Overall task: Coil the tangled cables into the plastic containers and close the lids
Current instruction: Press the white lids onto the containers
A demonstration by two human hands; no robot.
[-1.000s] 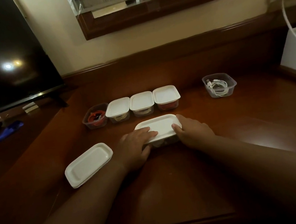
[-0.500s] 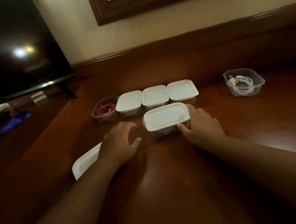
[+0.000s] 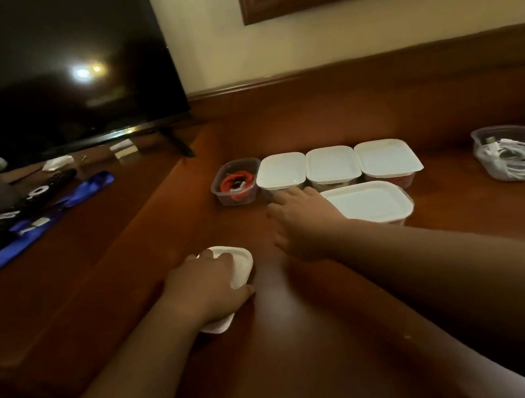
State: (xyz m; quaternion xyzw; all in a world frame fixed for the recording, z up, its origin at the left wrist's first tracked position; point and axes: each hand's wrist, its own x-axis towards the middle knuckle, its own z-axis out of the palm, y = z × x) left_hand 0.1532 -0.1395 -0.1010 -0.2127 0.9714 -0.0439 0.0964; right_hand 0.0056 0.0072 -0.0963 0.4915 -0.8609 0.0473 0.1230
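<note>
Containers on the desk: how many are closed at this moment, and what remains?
Done: four lidded containers. In hand: the left hand grips a loose lid; the right hand reaches toward the row. Left: the red-cable container and the white-cable container are uncovered.

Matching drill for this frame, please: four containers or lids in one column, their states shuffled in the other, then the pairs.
1. container with red cable
2. container with white cable
3. loose lid
4. nearest lidded container

A. under the left hand
B. closed, beside the right hand
C. open, left end of the row
D. open, alone at far right

Pairs: 1-C, 2-D, 3-A, 4-B
</note>
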